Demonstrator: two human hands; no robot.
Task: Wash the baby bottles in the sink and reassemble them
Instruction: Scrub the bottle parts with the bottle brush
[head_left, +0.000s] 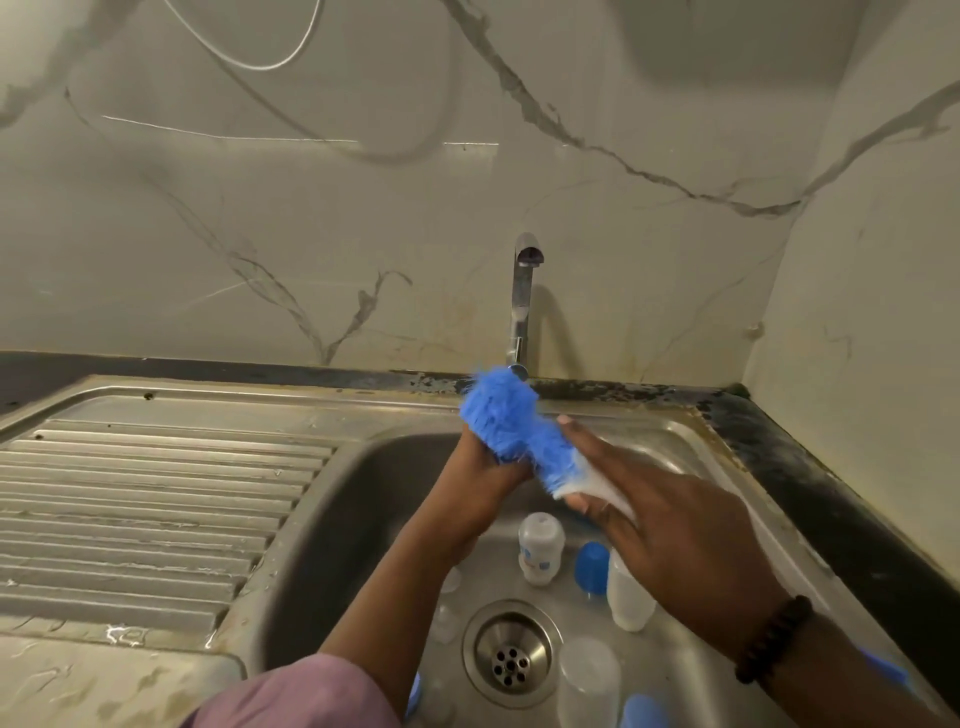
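A blue-bristled brush (511, 431) with a white handle is noted at centre frame. A blue cap (592, 566) and white bottles (540, 545) are recorded at lower centre. Grey-veined cream wall panels (260, 234) are observed above. The sleeve (301, 696), lower left, appears mauve.

2 hands (483, 483), 1 brush (519, 431), 2 bottles (540, 545), 1 blue cap (592, 566)

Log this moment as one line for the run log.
stage: cleaning brush | left hand: grips blue brush bristles | right hand: holds its white handle | tap: no water visible | bottle parts: in sink
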